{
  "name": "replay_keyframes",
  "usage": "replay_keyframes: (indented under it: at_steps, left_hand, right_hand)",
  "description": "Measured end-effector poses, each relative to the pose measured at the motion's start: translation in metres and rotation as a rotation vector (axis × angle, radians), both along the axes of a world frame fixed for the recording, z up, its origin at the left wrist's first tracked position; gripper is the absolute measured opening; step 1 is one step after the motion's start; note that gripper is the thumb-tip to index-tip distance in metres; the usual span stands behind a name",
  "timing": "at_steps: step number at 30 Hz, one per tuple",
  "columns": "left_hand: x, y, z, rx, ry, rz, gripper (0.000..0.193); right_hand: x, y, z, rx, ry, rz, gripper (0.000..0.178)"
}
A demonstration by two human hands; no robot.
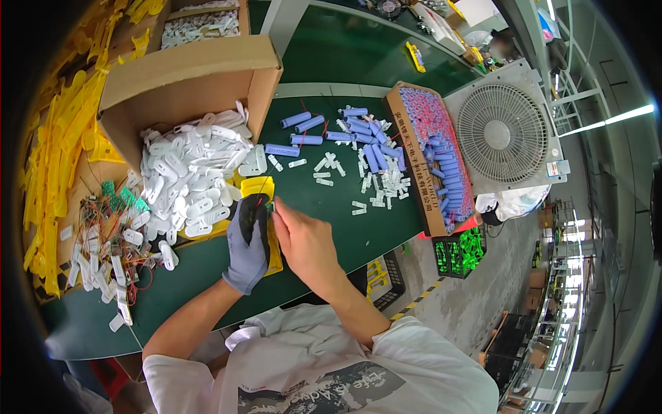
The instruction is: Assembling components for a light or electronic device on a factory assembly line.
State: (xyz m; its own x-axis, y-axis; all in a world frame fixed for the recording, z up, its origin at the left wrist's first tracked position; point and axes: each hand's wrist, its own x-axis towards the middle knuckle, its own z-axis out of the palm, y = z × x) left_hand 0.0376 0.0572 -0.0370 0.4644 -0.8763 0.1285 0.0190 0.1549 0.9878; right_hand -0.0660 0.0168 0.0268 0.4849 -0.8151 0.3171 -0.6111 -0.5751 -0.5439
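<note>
Green bench (331,238) under the hands, in a workshop whose right side bends away toward the lens rim; detail there is too small to make out. Left hand (247,252), gloved in grey: fingers curled over a yellow shell (275,261), which shows beyond and to the right of the glove, its middle concealed. Whether these fingers grip the shell or only rest on it, I cannot tell. Right hand (307,245), bare: thumb and forefinger drawn together in a pinch on a small part (269,205) beside the gloved fingertips; most of it is covered, and its kind cannot be established. The other right fingers are folded in, partly hidden.

Left of and beyond the fingers, white parts (196,165) spill from an open carton (193,62); the carton's inner depth is obscured by the heap. Nearer, on the left, lie tangled wired boards (124,241), individual pieces hard to separate. Farther left, yellow casings (69,148) run into the dark rim and are cut off. Ahead and right of the fingers: loose blue cells (307,140) and white clips (389,183). Farther right, a box (416,162) of cells stands beside a fan (500,134).
</note>
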Motion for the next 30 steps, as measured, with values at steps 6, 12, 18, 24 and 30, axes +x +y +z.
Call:
replay_keyframes:
  at_steps: [6,12,18,24,30]
  left_hand:
    - [-0.001,0.002,0.003,0.059,0.012,0.003,0.023]
    - [-0.003,0.001,-0.004,-0.039,-0.118,0.065,0.028]
    - [-0.003,-0.006,0.004,-0.059,-0.088,0.047,0.027]
    - [0.0,-0.003,0.011,-0.018,-0.001,0.025,0.021]
    - [0.0,-0.004,0.007,-0.03,-0.021,0.061,0.022]
  right_hand:
    - [-0.015,-0.015,-0.011,0.373,-0.179,0.006,0.022]
    - [-0.012,-0.001,0.002,0.331,-0.225,0.036,0.027]
    - [-0.009,-0.002,0.014,0.292,-0.122,0.035,0.028]
    - [-0.016,-0.008,0.015,0.591,-0.196,0.051,0.032]
    - [-0.008,-0.003,0.001,0.553,-0.342,-0.016,0.033]
